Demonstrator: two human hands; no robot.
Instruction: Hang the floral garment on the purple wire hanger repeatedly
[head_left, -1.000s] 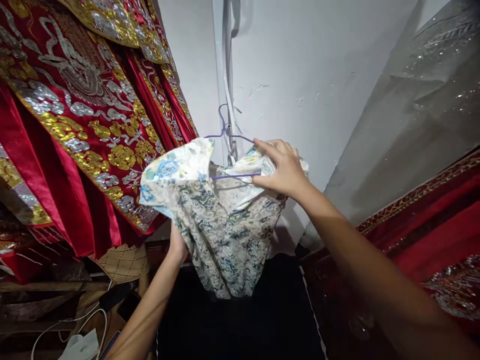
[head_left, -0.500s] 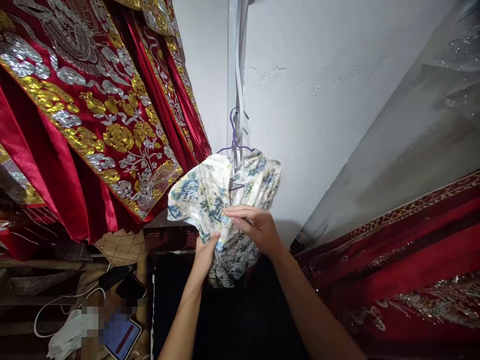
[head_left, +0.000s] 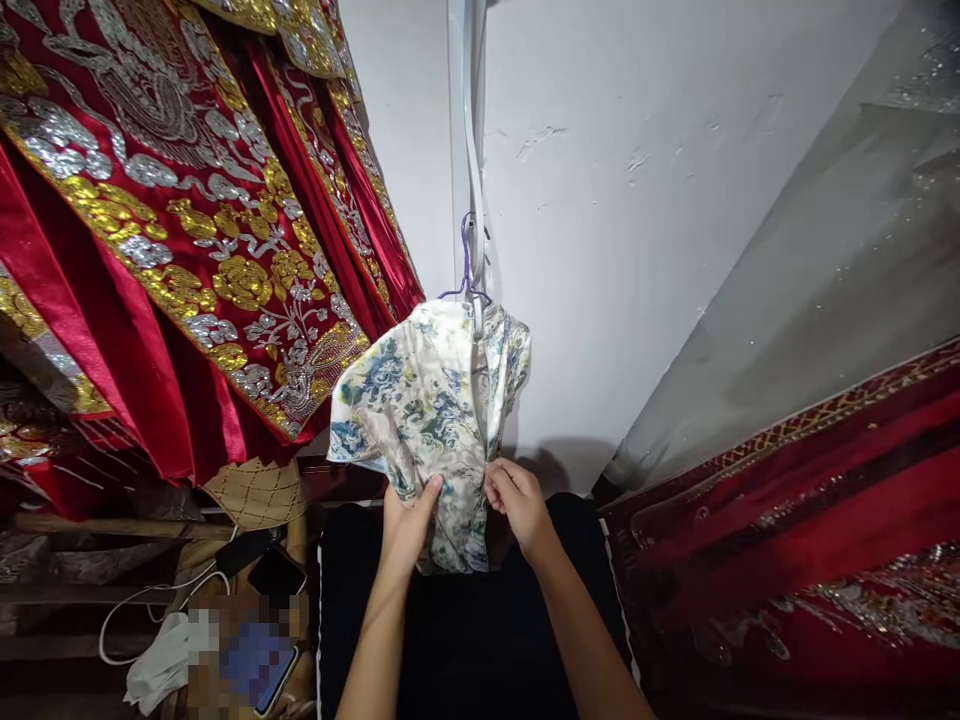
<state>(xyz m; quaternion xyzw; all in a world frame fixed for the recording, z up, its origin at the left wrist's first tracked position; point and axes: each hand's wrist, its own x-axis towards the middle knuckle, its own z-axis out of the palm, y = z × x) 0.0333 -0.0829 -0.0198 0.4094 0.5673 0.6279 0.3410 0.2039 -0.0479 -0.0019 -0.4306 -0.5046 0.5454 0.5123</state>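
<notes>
The left hand (head_left: pixel 409 522) pinches the lower front of a floral print garment (head_left: pixel 431 400), thumb on top and fingers tucked behind the cloth. The right hand (head_left: pixel 517 500) is closed on the opposite edge of the same front opening, fingertips together on the fabric, just beside the left. The garment hangs on a purple wire hanger (head_left: pixel 466 270) hooked by a white strip (head_left: pixel 472 150) that runs down the white wall (head_left: pixel 637 200); its hem falls just over a dark cloth (head_left: pixel 465 640) below.

By the look of it, the two front edges are being drawn together near the hem, so the step in hand seems to be closing or straightening the front while the piece hangs. The next move would likely call for a light, even pull from both hands, since the hanger's hold on the strip looks slight and a sharp tug could tip it off.

Room is narrow. Red robes with gold and silver embroidery (head_left: pixel 187 230) hang close on the left, nearly touching the garment's sleeve; a grey sequinned fabric (head_left: pixel 825 280) and more red cloth (head_left: pixel 810 520) slope in on the right. Low on the left lie a phone (head_left: pixel 276 572), a white cable (head_left: pixel 150 600) and a woven hat (head_left: pixel 255 492), all clear of the hands.
</notes>
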